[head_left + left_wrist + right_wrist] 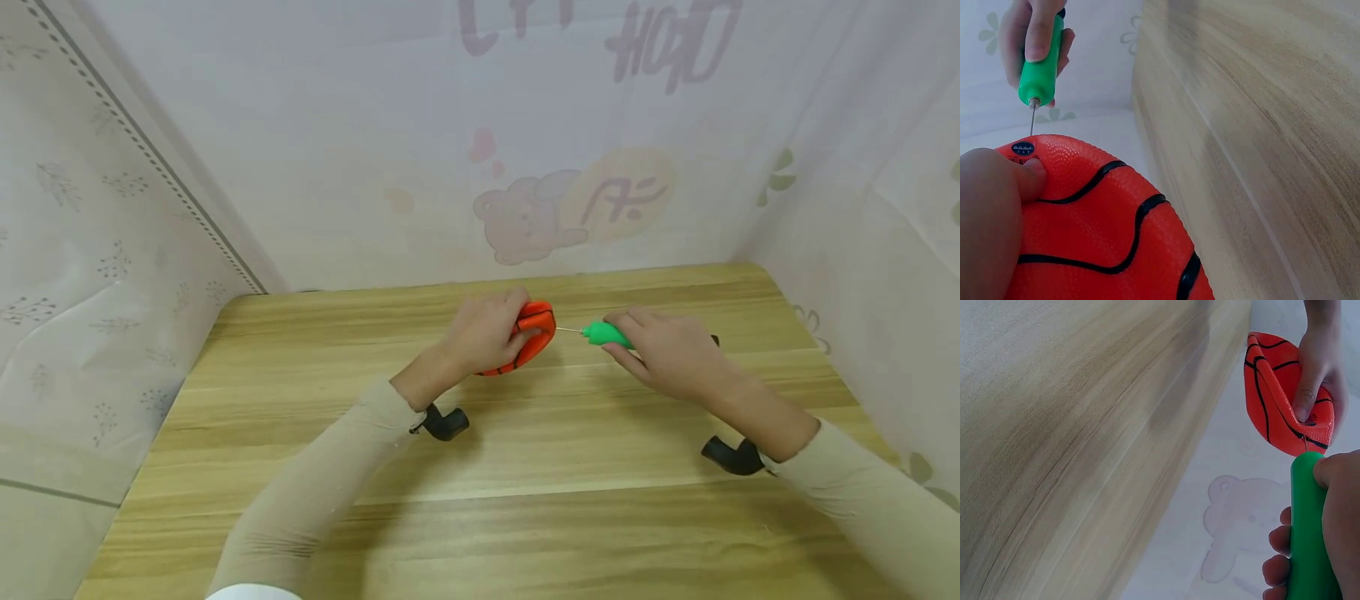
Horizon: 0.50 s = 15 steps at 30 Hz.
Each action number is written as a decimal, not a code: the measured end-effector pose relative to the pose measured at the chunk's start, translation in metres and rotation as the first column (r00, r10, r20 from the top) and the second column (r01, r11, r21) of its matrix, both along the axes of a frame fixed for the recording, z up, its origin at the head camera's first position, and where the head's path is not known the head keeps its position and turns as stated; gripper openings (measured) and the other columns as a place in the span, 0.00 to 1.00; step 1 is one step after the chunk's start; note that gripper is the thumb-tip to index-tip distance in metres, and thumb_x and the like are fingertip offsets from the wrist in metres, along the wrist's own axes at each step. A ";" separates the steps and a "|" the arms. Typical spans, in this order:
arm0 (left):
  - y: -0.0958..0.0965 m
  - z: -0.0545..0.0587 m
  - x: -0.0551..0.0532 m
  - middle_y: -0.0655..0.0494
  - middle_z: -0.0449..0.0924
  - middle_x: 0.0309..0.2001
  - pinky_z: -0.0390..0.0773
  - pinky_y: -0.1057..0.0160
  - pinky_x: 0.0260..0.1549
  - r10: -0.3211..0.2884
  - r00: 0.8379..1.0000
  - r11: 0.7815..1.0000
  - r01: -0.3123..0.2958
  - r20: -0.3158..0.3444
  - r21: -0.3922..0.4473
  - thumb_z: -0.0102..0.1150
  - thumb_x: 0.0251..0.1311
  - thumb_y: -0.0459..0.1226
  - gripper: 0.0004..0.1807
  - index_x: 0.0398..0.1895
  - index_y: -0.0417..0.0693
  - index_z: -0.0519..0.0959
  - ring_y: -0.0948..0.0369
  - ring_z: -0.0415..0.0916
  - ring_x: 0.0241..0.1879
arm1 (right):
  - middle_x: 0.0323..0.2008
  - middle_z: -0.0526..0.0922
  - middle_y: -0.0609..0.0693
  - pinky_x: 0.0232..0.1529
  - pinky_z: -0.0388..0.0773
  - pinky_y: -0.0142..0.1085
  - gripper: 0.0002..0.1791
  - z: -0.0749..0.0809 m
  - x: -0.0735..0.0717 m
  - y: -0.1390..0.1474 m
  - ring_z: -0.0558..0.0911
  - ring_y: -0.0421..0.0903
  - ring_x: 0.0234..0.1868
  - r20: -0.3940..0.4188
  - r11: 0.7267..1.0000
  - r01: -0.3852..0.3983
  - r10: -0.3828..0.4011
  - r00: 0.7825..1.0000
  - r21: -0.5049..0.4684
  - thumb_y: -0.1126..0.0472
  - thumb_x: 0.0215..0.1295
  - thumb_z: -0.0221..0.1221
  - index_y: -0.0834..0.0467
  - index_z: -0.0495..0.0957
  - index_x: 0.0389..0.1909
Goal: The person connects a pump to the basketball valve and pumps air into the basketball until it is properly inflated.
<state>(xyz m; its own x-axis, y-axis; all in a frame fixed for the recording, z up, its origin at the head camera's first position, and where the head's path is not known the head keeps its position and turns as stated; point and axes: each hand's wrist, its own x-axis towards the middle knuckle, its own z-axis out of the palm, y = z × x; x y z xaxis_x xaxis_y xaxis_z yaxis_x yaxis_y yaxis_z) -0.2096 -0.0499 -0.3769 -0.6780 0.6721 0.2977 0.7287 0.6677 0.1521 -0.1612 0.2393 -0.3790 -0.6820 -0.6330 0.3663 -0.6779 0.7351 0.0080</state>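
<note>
My left hand (480,333) grips a collapsed, deflated orange toy basketball (1091,228) with black seam lines. Its thumb presses into the creased skin beside a small dark oval label (1023,148). Opposite it, my right hand (671,354) is wrapped round a green hand pump (606,334), held roughly level over the table. From the pump's nose a thin metal needle (570,330) points left, its tip right at the ball's edge near the label. Part of the ball is hidden behind the left fingers, and the pump's rear end lies mostly within the right hand.
Both hands are above a wood-grain table (525,517). A pale printed sheet (360,167) with a bear drawing rises behind the table's back edge, and similar sheets stand on both sides. Black curved pieces (447,423) hang at the wrists.
</note>
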 end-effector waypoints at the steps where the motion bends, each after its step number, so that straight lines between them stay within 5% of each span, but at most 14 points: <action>1: 0.000 0.000 0.000 0.57 0.74 0.28 0.74 0.60 0.23 -0.004 1.000 1.000 0.004 0.002 0.001 0.61 0.70 0.48 0.16 0.39 0.45 0.72 0.60 0.73 0.24 | 0.43 0.85 0.57 0.25 0.83 0.47 0.21 0.000 0.000 0.000 0.88 0.53 0.37 0.003 1.000 -0.003 0.003 1.000 -0.001 0.51 0.70 0.61 0.63 0.79 0.53; 15: 0.001 -0.003 0.003 0.58 0.76 0.29 0.75 0.59 0.25 -0.023 0.998 1.000 0.023 0.051 0.008 0.61 0.71 0.45 0.13 0.41 0.45 0.73 0.59 0.74 0.26 | 0.42 0.85 0.56 0.23 0.80 0.45 0.21 0.002 0.003 -0.010 0.87 0.52 0.34 0.063 0.997 0.067 -0.069 0.996 0.037 0.50 0.70 0.62 0.63 0.79 0.53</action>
